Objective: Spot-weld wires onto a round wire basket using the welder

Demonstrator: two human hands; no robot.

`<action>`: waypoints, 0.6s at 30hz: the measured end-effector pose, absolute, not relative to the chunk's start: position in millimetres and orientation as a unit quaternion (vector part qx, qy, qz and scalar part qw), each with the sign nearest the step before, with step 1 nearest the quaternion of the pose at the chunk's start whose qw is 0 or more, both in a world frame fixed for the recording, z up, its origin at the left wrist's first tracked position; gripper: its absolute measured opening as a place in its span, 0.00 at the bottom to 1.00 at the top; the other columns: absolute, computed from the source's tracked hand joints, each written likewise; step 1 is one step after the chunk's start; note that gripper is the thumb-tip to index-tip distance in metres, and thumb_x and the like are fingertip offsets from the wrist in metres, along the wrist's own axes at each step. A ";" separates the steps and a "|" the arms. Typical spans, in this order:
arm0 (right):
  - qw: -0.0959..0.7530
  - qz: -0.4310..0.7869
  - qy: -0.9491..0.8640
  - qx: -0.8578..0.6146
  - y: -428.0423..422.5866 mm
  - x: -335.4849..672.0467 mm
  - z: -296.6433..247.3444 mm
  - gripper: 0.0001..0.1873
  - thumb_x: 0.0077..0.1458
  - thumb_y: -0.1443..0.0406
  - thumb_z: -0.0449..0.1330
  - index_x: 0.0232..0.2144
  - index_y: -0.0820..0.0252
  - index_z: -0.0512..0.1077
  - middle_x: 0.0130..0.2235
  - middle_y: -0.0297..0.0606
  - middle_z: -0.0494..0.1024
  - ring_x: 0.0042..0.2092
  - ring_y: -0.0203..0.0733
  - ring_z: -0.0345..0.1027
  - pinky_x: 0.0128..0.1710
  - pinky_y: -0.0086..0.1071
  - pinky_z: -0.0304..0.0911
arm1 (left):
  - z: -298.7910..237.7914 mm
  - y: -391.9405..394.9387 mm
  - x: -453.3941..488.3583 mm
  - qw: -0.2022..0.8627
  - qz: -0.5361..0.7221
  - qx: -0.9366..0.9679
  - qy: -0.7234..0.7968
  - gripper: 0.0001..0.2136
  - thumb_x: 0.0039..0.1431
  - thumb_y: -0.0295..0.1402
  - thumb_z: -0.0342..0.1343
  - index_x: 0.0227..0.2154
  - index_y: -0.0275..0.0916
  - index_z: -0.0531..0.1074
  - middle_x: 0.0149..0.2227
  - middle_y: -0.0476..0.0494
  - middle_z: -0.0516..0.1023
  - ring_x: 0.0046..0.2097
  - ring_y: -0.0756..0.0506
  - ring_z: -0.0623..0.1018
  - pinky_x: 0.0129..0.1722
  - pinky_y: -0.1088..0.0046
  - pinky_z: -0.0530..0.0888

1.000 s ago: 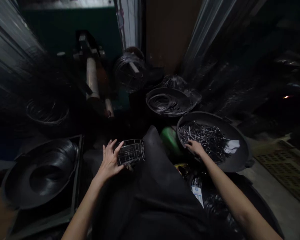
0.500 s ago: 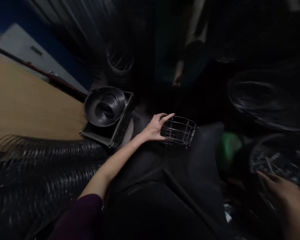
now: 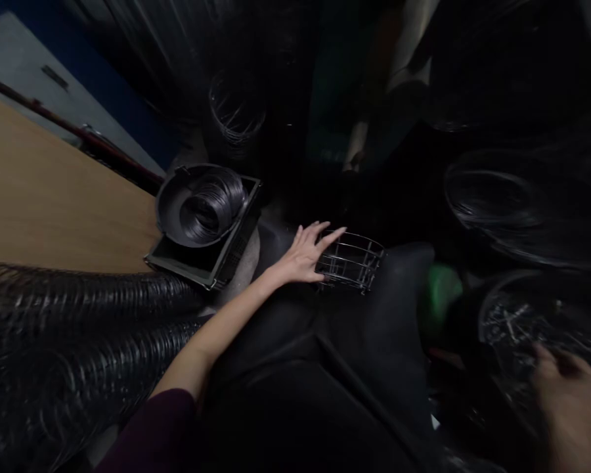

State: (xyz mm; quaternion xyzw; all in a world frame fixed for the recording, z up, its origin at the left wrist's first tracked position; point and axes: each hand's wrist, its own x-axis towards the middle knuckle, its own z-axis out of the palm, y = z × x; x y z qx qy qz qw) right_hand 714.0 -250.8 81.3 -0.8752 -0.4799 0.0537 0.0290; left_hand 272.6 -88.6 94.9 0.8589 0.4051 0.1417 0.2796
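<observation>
Our wire cage [image 3: 353,266] sits by our dark clothing [image 3: 394,295], our left hand [image 3: 304,256] spread across its left end, seemingly steadying it; the bowl [image 3: 481,314] of metal bits [image 3: 511,322] stands handy for our right hand [image 3: 571,387] (its grip too blurred to tell).

So my left arm [image 3: 226,314] runs diagonally up toward the middle, bare below a dark purple sleeve [image 3: 150,430]. Left hand [image 3: 303,256] is back-side up, fingers fanned out, index stretched off to the right and thumb well apart below it. My right hand [image 3: 571,391] is way over by the lower right edge, pretty blurry, can't really tell what those fingers are doing.
</observation>
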 end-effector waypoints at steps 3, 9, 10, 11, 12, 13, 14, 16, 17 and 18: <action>0.298 0.066 -0.388 -0.869 -253.1 641.1 107.0 0.33 0.55 0.41 0.49 0.49 0.54 0.76 0.45 0.62 0.77 0.48 0.57 0.73 0.45 0.49 0.65 | 98.6 -86.5 275.3 0.263 0.131 0.866 0.405 0.51 0.44 0.45 0.68 0.68 0.42 0.47 0.68 0.27 0.48 0.70 0.25 0.49 0.64 0.33 0.48; 0.382 0.318 -0.439 -0.749 -236.6 553.9 70.3 0.26 0.51 0.44 0.56 0.34 0.59 0.77 0.35 0.43 0.80 0.38 0.48 0.74 0.44 0.45 0.69 | 98.5 -78.5 281.6 0.236 0.123 0.880 0.395 0.46 0.46 0.42 0.68 0.66 0.43 0.52 0.68 0.29 0.48 0.70 0.26 0.48 0.64 0.32 0.46; 0.393 0.340 -0.434 -0.736 -232.6 550.3 71.1 0.25 0.51 0.45 0.58 0.37 0.59 0.76 0.33 0.40 0.79 0.36 0.46 0.74 0.42 0.42 0.70 | 98.7 -78.3 281.9 0.234 0.119 0.883 0.390 0.45 0.46 0.42 0.68 0.65 0.43 0.53 0.68 0.29 0.49 0.70 0.25 0.49 0.64 0.32 0.46; 0.398 0.368 -0.440 -0.716 -227.0 547.7 76.3 0.25 0.52 0.46 0.60 0.41 0.59 0.76 0.32 0.37 0.78 0.34 0.43 0.73 0.39 0.39 0.69 | 99.2 -78.3 282.1 0.234 0.117 0.885 0.386 0.44 0.46 0.42 0.68 0.65 0.43 0.54 0.68 0.29 0.49 0.70 0.26 0.49 0.64 0.33 0.47; 0.390 0.405 -0.457 -0.689 -219.4 545.2 84.9 0.25 0.51 0.48 0.62 0.45 0.59 0.75 0.30 0.35 0.77 0.32 0.41 0.71 0.36 0.36 0.69 | 99.6 -78.3 282.3 0.235 0.116 0.886 0.383 0.43 0.46 0.41 0.68 0.64 0.42 0.55 0.68 0.29 0.50 0.70 0.26 0.50 0.65 0.34 0.47; 0.370 0.446 -0.482 -0.657 -209.7 542.1 95.3 0.26 0.50 0.49 0.64 0.46 0.59 0.75 0.28 0.33 0.76 0.30 0.39 0.70 0.34 0.34 0.68 | 100.0 -78.4 282.6 0.237 0.116 0.886 0.381 0.43 0.46 0.41 0.68 0.63 0.41 0.56 0.68 0.28 0.50 0.70 0.26 0.51 0.65 0.35 0.48; 0.339 0.485 -0.509 -0.626 -198.2 537.9 105.8 0.25 0.50 0.50 0.65 0.45 0.59 0.76 0.27 0.32 0.76 0.29 0.38 0.69 0.32 0.32 0.67 | 100.1 -78.6 283.0 0.239 0.119 0.885 0.380 0.42 0.45 0.41 0.68 0.63 0.41 0.56 0.68 0.28 0.51 0.69 0.27 0.51 0.65 0.35 0.48; 0.284 0.518 -0.555 -0.585 -173.0 526.1 121.5 0.19 0.51 0.52 0.65 0.39 0.59 0.79 0.28 0.33 0.78 0.30 0.38 0.70 0.33 0.32 0.67 | 99.6 -79.2 283.6 0.243 0.124 0.884 0.380 0.41 0.46 0.40 0.68 0.62 0.41 0.57 0.67 0.28 0.52 0.69 0.29 0.53 0.66 0.37 0.49; 0.270 0.503 -0.578 -0.584 -161.4 519.0 125.1 0.16 0.52 0.53 0.64 0.35 0.58 0.80 0.29 0.34 0.79 0.31 0.39 0.72 0.35 0.33 0.67 | 99.0 -79.6 283.7 0.244 0.128 0.883 0.380 0.41 0.46 0.39 0.68 0.62 0.41 0.57 0.66 0.29 0.53 0.69 0.30 0.54 0.66 0.37 0.50; 0.265 0.466 -0.602 -0.592 -151.8 511.8 125.8 0.14 0.54 0.54 0.63 0.34 0.58 0.80 0.31 0.35 0.81 0.34 0.41 0.74 0.38 0.35 0.68 | 98.4 -79.7 283.5 0.245 0.134 0.882 0.380 0.40 0.46 0.38 0.68 0.61 0.41 0.58 0.66 0.29 0.54 0.68 0.30 0.56 0.66 0.38 0.51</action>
